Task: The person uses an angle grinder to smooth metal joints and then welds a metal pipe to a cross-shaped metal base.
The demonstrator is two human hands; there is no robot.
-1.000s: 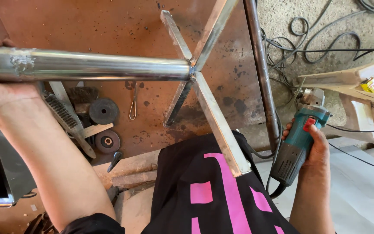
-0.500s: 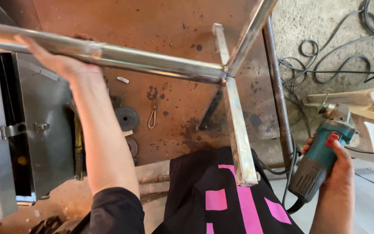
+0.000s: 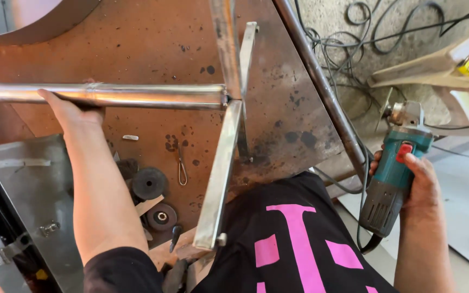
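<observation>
The left hand (image 3: 74,111) grips a round steel tube (image 3: 109,95) from below, fingers wrapped over its top. The tube's long axis runs horizontally, from the left edge of the frame to the centre, where it meets a welded joint. At that joint, flat steel legs (image 3: 219,176) branch off: one runs down toward the lower centre of the frame, ending near the person's lap, and another runs up and out of the top edge. A third, narrower bar lies just behind these, also running roughly top to bottom.

The right hand (image 3: 416,179) is closed around the body of a teal angle grinder (image 3: 392,173) at the right of the frame, well apart from the tube. The grinder's long axis is tilted, head toward the upper right and cord end toward the lower centre. Its black cord (image 3: 362,211) hangs from the rear end.

Beneath the frame lies a rusty steel plate (image 3: 147,49). Two dark grinding discs (image 3: 149,183) rest on it at the lower left, with a small metal clip (image 3: 182,168) just beside them. Loose cables (image 3: 354,38) lie coiled on the concrete at the upper right.
</observation>
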